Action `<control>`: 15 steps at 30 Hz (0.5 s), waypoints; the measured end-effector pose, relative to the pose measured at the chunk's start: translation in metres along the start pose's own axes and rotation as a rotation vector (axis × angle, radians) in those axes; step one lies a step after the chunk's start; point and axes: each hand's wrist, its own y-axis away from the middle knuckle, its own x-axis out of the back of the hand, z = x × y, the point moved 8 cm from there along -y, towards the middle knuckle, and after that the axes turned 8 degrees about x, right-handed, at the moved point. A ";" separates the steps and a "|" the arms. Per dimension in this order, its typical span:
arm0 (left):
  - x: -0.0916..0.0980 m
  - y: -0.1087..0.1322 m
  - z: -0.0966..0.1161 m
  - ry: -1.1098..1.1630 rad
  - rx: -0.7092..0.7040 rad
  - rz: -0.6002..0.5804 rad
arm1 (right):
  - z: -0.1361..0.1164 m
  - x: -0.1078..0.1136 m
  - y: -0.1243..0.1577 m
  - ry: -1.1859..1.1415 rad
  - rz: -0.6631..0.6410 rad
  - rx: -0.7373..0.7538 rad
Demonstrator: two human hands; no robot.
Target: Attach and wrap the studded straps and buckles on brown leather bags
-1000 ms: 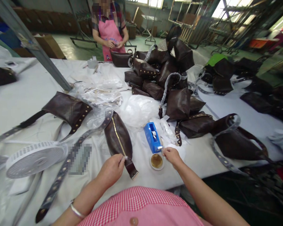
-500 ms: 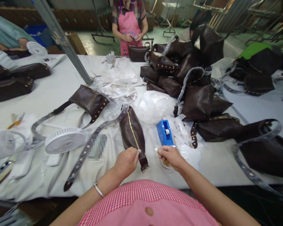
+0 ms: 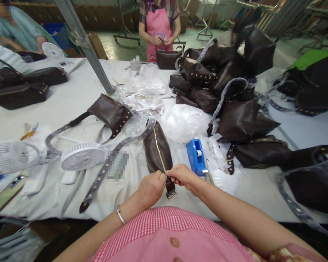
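Note:
A dark brown leather handbag [image 3: 159, 147] lies in front of me, its gold zipper [image 3: 159, 150] running lengthwise towards me. My left hand [image 3: 153, 187] is closed in a pinch on the zipper pull at the near end, which the fingers mostly hide. Meeting it there, my right hand [image 3: 183, 176] is also closed, thumb and forefinger pinching a small bit of tape that is now covered. Below the fingers a short strap with a metal buckle [image 3: 171, 195] sticks out. A plastic-wrapped studded strap [image 3: 109, 163] stretches left from the bag. The blue tape dispenser [image 3: 196, 156] stands beyond my right hand.
Brown handbags [image 3: 235, 116] are heaped at the right. Another bag [image 3: 110, 112] lies left of centre, near white fans [image 3: 83, 155]. Crumpled plastic [image 3: 187, 122] sits behind the dispenser. A metal post [image 3: 84, 47] rises at the left. A co-worker in a pink apron [image 3: 159, 29] stands opposite.
My right hand has moved left from beside the tape dispenser to the zipper end, carrying a small shiny bit. My left hand has kept its pinch there. The whole view has shifted slightly.

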 end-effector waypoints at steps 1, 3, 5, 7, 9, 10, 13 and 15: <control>-0.001 0.000 -0.001 0.004 0.010 0.004 | 0.000 -0.001 -0.001 0.013 -0.002 -0.009; -0.002 0.000 -0.002 0.019 0.039 0.016 | 0.002 -0.003 -0.003 0.032 -0.009 -0.027; -0.002 0.000 -0.004 0.041 0.061 0.024 | 0.003 -0.004 -0.004 0.037 -0.020 -0.049; -0.002 -0.001 -0.003 0.065 0.056 0.017 | 0.006 -0.004 -0.004 0.025 -0.033 -0.071; -0.002 -0.001 -0.002 0.079 0.040 -0.003 | 0.007 -0.004 -0.002 -0.005 -0.052 -0.088; -0.001 -0.001 -0.002 0.082 0.036 -0.013 | 0.007 -0.004 -0.001 -0.025 -0.062 -0.093; 0.002 -0.001 -0.003 0.091 0.049 -0.043 | 0.006 -0.002 0.007 -0.082 -0.071 -0.078; 0.004 -0.002 -0.004 0.107 0.073 -0.062 | 0.005 0.000 0.013 -0.105 -0.040 -0.050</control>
